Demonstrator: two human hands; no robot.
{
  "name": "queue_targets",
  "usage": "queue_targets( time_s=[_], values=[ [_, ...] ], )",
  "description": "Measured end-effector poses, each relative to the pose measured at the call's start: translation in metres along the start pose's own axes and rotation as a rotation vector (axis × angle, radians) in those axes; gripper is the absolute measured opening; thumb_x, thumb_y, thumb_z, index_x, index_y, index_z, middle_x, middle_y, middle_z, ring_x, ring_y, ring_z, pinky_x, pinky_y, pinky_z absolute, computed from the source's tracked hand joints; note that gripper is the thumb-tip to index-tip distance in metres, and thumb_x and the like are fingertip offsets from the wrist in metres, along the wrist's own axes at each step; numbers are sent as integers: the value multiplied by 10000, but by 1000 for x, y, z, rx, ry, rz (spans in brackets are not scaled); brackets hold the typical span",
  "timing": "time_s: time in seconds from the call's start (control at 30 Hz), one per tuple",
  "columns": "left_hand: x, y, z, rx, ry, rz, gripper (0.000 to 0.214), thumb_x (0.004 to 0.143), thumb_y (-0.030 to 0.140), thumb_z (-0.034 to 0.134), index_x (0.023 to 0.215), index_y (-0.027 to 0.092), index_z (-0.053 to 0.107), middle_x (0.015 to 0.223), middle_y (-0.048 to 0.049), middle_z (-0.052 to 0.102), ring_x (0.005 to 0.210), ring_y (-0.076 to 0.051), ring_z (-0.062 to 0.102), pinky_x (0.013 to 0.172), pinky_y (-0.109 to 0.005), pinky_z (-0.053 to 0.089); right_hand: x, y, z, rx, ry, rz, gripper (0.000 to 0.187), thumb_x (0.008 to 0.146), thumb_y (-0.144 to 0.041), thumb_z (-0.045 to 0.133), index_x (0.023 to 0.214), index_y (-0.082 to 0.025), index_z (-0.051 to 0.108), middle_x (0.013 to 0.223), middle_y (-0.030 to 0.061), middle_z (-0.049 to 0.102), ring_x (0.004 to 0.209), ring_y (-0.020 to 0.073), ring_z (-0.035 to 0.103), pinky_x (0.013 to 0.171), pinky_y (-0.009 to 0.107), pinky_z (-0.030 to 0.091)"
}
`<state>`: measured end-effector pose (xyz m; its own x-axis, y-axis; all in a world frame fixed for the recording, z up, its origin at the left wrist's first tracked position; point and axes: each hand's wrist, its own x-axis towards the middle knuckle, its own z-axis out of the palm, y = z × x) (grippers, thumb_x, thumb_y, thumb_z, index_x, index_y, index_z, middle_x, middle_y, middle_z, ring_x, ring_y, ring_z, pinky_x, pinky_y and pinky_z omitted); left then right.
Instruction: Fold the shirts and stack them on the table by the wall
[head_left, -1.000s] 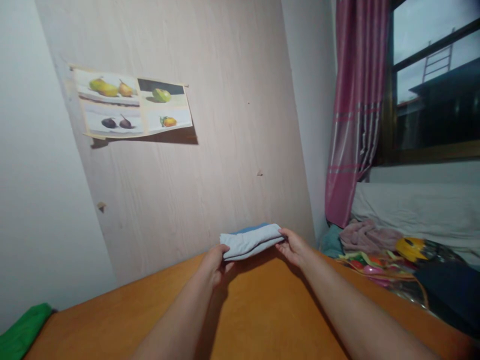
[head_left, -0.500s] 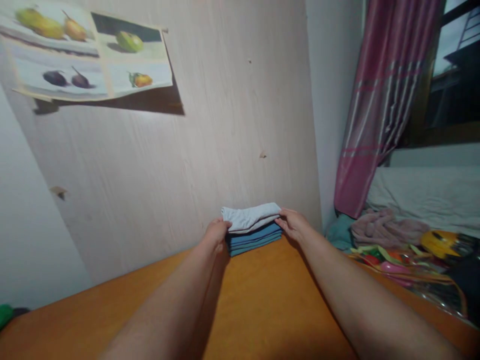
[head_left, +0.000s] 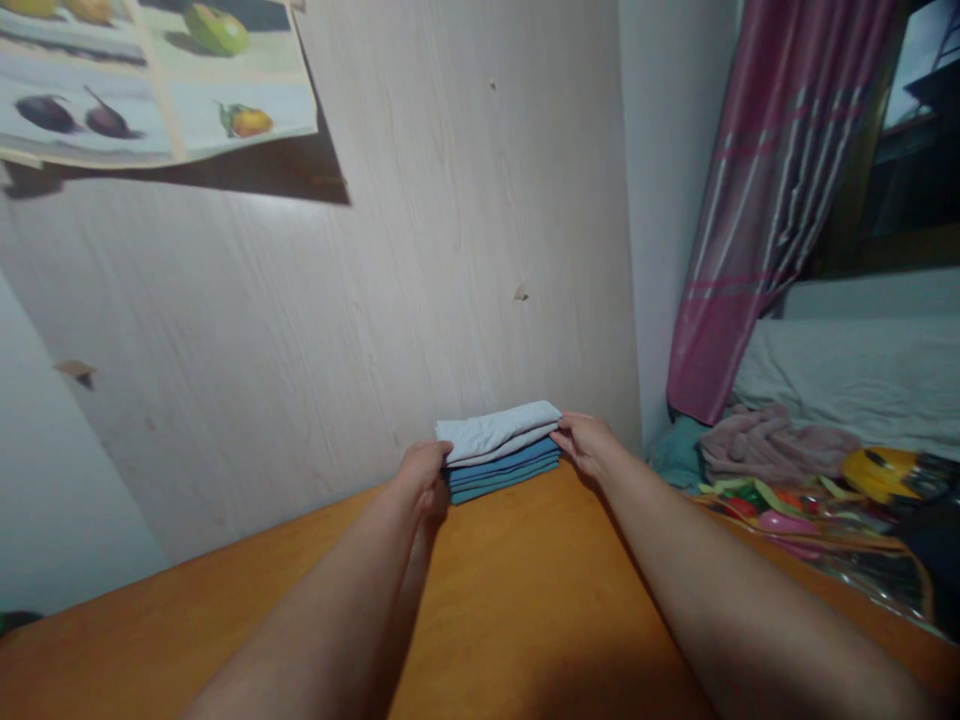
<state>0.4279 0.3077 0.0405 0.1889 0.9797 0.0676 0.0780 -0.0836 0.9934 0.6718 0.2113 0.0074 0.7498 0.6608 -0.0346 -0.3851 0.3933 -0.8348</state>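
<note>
A folded light-blue cloth (head_left: pixel 496 432) lies on top of a small stack of folded blue cloths (head_left: pixel 504 473) at the far edge of the orange table (head_left: pixel 517 610), against the pale wood wall. My left hand (head_left: pixel 421 470) grips the left end of the light-blue cloth, fingers curled on it. At the right end my right hand (head_left: pixel 589 445) pinches the same cloth. Both forearms stretch out over the table.
A fruit poster (head_left: pixel 150 85) hangs on the wall at upper left. To the right are a pink curtain (head_left: pixel 772 190), a bed with a pale sheet (head_left: pixel 855 370), a pink towel (head_left: pixel 765 448) and colourful clutter (head_left: pixel 825 500) beside the table's right edge.
My hands carried the light-blue cloth forward and set it down onto the blue stack. The view has moved closer and tilted down.
</note>
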Motion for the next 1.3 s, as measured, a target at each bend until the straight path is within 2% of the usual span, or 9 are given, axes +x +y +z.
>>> queue_targets(
  time_s=[0.17,0.43,0.77,0.83,0.93,1.0,1.07,1.17,1.3],
  values=[
    [10,-1,-6,11,6,-93,257,839,371,600,676,173,624,532,-11,583,484,-137,519,513,-244,371,-3,-3,1,-16,-13,8,144,817,-70,626,902,-180,666,830,29,716,747,115,691,664,186,619],
    [20,-15,-6,15,6,-52,218,685,201,744,579,165,557,469,39,474,428,-90,430,434,-210,239,-7,-6,3,-71,-15,9,149,807,-29,607,847,-155,676,791,40,717,719,113,693,657,179,614],
    [22,-18,0,39,41,-45,113,726,215,689,755,155,599,599,-36,608,534,-180,617,478,-263,464,2,-8,-12,-220,175,-83,107,842,-83,551,812,-160,619,685,20,659,591,101,655,557,172,565],
    [18,-16,-2,111,53,-18,102,743,234,663,770,147,616,632,-66,631,583,-218,648,504,-297,492,3,-8,-12,-268,175,-144,99,863,-141,552,863,-159,650,769,40,698,677,119,686,613,195,577],
    [12,-9,-5,271,129,78,191,762,267,647,895,131,654,852,-159,699,854,-321,702,682,-395,553,0,-10,-8,-329,136,-271,199,885,-226,576,1035,-197,704,1062,55,745,1018,143,691,883,250,563],
    [8,-1,-5,388,178,188,318,779,288,646,1057,134,656,1124,-214,682,1138,-376,630,910,-469,518,-2,-12,-3,-398,70,-381,280,890,-269,603,1148,-242,710,1262,38,705,1229,145,605,1072,287,455],
    [4,6,-1,471,175,310,394,827,312,613,1197,177,638,1353,-194,602,1338,-361,498,1107,-480,388,-5,-12,3,-548,-29,-531,342,911,-310,598,1234,-262,699,1397,41,635,1356,164,510,1176,335,338],
    [0,11,8,661,50,486,440,941,359,482,1350,240,588,1554,-107,474,1482,-294,332,1230,-453,201,-9,-6,7,-802,-147,-713,401,960,-361,540,1334,-280,659,1516,42,530,1464,201,380,1239,405,217],
    [5,1,14,1058,-211,491,533,1016,472,303,1476,276,486,1641,-65,353,1541,-327,207,1216,-623,86,-10,8,0,-991,-186,-675,375,978,-405,533,1318,-334,674,1557,-1,480,1531,266,240,1254,518,125]
  ],
)
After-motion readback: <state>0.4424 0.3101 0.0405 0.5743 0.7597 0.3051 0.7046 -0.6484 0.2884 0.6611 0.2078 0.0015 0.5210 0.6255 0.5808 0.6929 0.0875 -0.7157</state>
